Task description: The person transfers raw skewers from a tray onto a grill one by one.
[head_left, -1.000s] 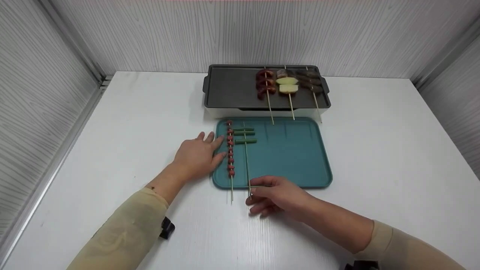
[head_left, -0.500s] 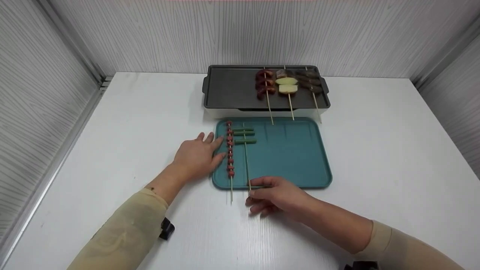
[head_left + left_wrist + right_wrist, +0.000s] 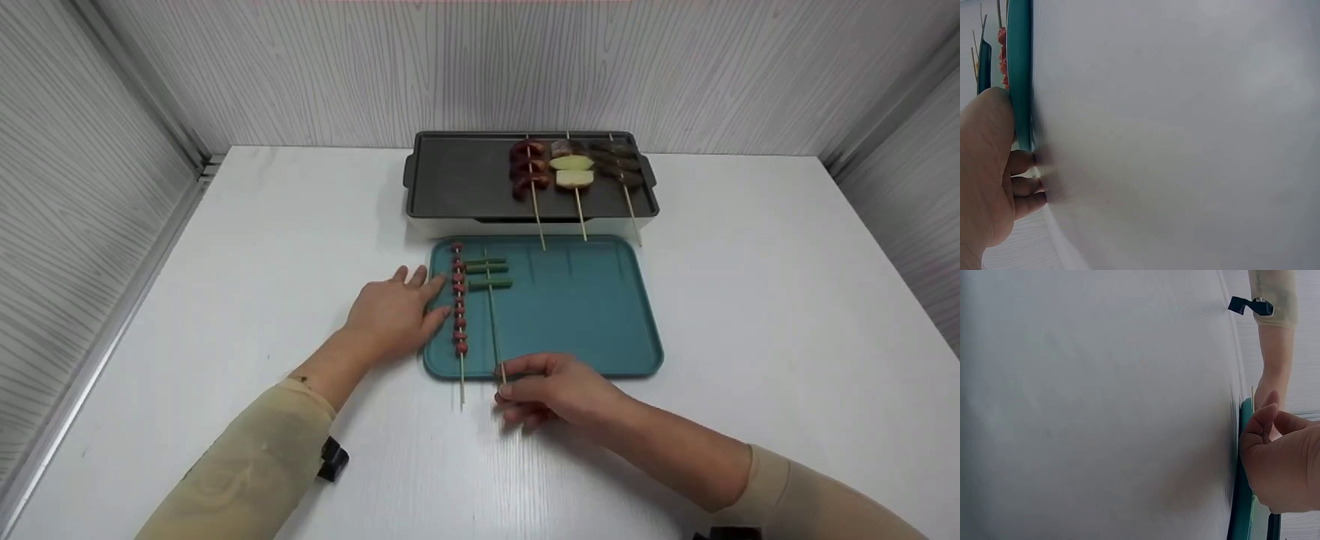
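My right hand pinches the lower end of a skewer of green vegetable pieces between thumb and fingers, at the front rim of a teal tray. The skewer's green pieces lie over the tray near its back left. Left of it, a skewer of small red pieces lies on the tray, its bare stick jutting past the front rim. My left hand rests at the tray's left edge, fingers fairly straight, thumb and index close to the red pieces. In the left wrist view its fingertips touch the table.
Behind the tray stands a dark griddle on a white base. On its right half lie a skewer of dark red curled pieces, one of pale and brown pieces and one of dark brown pieces. Their sticks overhang the front. Walls enclose the table.
The right hand has shifted very slightly to the right, its thumb nearer the fingers on the skewer's end. The left hand stays in place.
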A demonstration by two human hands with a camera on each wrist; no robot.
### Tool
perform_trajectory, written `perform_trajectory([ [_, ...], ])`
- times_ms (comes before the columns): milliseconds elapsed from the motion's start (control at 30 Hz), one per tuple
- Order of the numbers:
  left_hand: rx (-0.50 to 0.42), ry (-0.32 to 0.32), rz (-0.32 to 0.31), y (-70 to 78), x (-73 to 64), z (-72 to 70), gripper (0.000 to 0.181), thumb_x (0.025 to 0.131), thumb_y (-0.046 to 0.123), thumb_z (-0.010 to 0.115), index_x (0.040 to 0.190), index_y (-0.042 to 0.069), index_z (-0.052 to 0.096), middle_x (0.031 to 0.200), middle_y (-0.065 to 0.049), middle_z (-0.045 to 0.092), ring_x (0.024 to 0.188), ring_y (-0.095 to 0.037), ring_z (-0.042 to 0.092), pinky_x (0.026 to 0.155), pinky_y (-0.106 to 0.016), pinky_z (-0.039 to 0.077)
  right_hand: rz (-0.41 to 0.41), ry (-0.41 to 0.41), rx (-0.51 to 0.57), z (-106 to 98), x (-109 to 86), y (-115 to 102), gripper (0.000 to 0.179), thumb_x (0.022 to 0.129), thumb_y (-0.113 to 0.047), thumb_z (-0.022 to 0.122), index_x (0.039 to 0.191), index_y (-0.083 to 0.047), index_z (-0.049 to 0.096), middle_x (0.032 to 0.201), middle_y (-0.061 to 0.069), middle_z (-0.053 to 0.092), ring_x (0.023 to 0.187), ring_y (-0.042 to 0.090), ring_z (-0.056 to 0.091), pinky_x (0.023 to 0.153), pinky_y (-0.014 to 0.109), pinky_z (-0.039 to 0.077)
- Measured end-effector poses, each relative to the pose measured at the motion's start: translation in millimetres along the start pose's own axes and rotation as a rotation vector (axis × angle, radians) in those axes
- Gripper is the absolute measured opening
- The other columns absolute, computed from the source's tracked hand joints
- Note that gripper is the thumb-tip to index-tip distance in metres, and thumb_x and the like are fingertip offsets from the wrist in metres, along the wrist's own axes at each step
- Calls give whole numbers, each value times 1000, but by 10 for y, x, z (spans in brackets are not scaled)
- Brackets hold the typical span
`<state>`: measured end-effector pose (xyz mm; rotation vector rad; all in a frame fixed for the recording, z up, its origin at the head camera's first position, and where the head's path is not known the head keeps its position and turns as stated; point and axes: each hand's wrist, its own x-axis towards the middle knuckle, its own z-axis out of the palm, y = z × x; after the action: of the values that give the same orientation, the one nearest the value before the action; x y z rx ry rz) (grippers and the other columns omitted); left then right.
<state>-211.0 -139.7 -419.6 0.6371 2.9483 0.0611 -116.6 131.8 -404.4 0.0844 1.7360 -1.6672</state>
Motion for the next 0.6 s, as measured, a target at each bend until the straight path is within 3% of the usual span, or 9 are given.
perform_trajectory([
  [600, 5, 13, 5, -8, 4, 15, 64, 112, 52, 44, 163, 15, 45, 161, -18, 47, 148, -41, 45, 99, -57, 55, -37, 23, -19, -25, -108, -37, 39, 100, -17, 74, 133, 3, 68, 112, 11, 78, 82, 11, 74, 74, 27, 55],
])
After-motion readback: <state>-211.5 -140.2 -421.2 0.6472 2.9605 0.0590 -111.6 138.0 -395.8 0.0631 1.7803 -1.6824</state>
